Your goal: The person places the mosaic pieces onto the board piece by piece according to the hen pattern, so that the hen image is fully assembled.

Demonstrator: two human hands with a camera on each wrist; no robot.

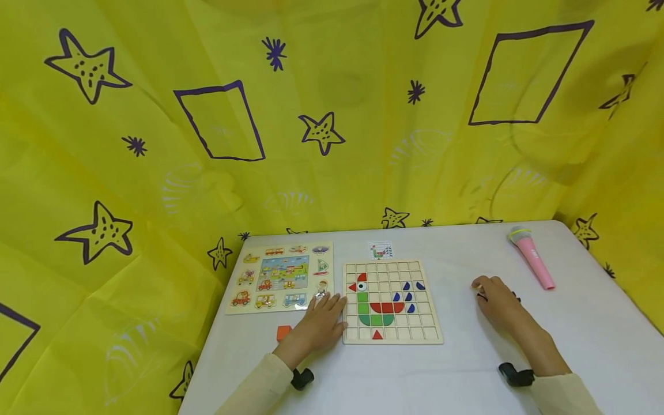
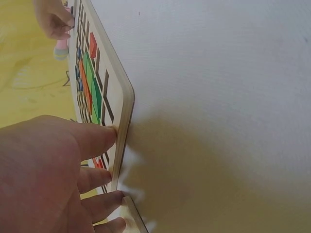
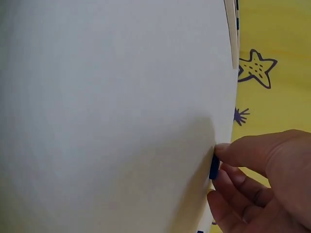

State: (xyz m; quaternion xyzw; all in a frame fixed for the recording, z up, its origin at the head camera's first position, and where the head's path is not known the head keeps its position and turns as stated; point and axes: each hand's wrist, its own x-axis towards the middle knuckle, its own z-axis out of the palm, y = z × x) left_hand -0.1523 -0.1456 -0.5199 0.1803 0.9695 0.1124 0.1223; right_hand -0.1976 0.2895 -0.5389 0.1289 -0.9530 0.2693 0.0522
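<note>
A wooden grid board lies at mid-table, bearing a bird-like figure of red, green and blue pieces with a round eye piece. My left hand rests at the board's left edge; in the left wrist view its thumb touches the rim, with the other fingers spread beyond it. To the right of the board, my right hand is low over the white table. Its thumb and fingers pinch a small blue piece, seen in the right wrist view. A second blue piece barely shows at that view's bottom edge.
Behind the board lies a small picture card. On the left is a vehicle puzzle board, with an orange block nearer me. A pink toy microphone lies back right. A yellow patterned curtain hangs behind the table.
</note>
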